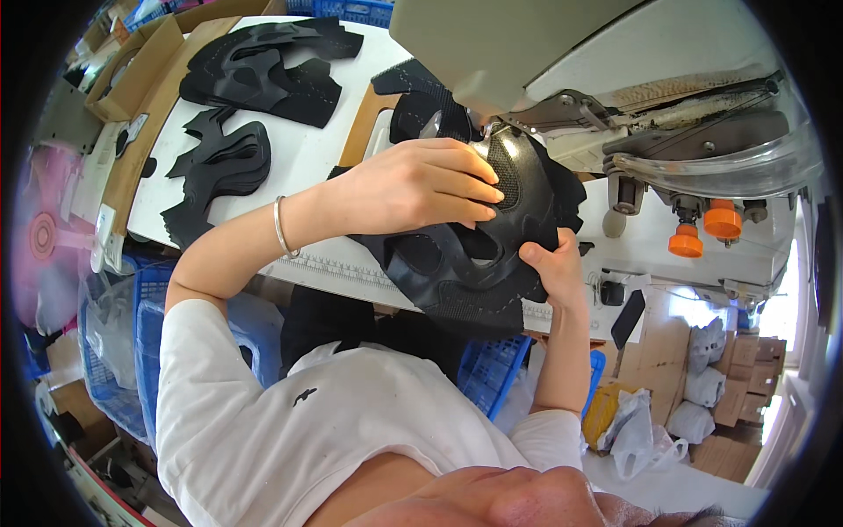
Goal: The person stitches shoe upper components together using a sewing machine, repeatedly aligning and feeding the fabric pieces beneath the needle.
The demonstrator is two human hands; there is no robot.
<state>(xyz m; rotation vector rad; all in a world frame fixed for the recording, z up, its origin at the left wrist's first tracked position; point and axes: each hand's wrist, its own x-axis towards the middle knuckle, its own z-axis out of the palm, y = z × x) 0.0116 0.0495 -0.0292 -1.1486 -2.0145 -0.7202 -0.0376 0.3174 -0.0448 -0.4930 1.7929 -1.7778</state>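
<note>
A black shoe upper [439, 268], with cut-out openings, a mesh patch and stitch lines, lies under the head of a sewing machine [492, 53]. My left hand [430, 184] rests on top of it close to the needle area, fingers stretched out over the mesh patch. At the right edge of the piece, my right hand [558, 261] grips it, thumb above and the other fingers hidden beneath. Light from the machine shines on the fabric by the presser foot [490, 132]. The needle itself is hard to make out.
Stacks of black pieces [263, 75] and smaller cut parts [224, 171] lie on the white table [149, 198] to the left. Orange knobs [686, 241] hang at the machine's right. Blue crates [492, 378] stand below the table edge; a pink fan [44, 237] is far left.
</note>
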